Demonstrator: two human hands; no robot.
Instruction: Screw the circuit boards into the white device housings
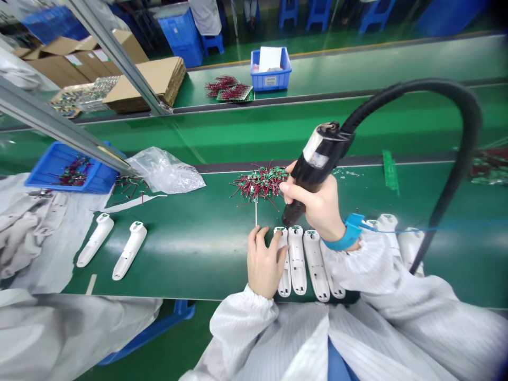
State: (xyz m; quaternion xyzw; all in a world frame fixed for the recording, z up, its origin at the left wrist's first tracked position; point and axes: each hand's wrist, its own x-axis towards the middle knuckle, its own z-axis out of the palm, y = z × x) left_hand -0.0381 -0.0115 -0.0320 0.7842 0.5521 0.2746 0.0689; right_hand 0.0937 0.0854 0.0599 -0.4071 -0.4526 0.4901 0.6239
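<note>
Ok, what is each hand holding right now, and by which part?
The right hand grips a black screwdriver around its body, tip down. The left hand touches the side of a white plastic housing; whether it is holding it cannot be told.

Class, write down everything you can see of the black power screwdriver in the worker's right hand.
The power screwdriver is black and looks like plastic. It tilts with its narrow lower end pointing down toward a row of white devices on the green bench. A silvery label wraps its upper part, and a thick black cable arcs up and away from its top. The right hand grips it around the middle.
</note>
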